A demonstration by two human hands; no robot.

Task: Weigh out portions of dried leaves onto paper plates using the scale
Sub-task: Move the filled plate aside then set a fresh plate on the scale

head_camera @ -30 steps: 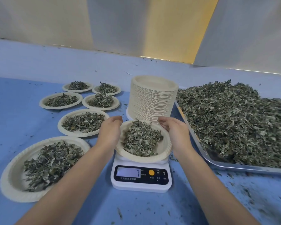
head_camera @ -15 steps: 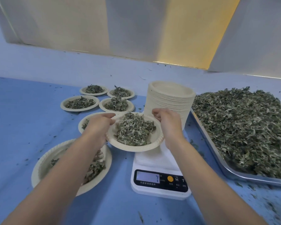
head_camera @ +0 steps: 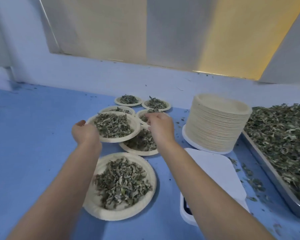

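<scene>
While the plate hangs aloft: round pale paper plate of dried leaves point(head_camera: 113, 126) hovers over the filled plates point(head_camera: 137, 152), left of the white digital scale point(head_camera: 213, 170).
Left hand point(head_camera: 84, 134): fingers curled round its near-left rim, gripping.
Right hand point(head_camera: 160, 127): loosely curled just right of the rim, apparently holding nothing.
Risk: one-sided hold — thin rim may flex, tipping leaves onto weighed portions below.

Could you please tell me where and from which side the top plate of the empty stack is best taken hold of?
Pinch the top plate by its raised rim at the near left edge, coming in from above the scale. The lip stands proud of the stack there and that side is open, while the tray of leaves lies close on the right.
</scene>
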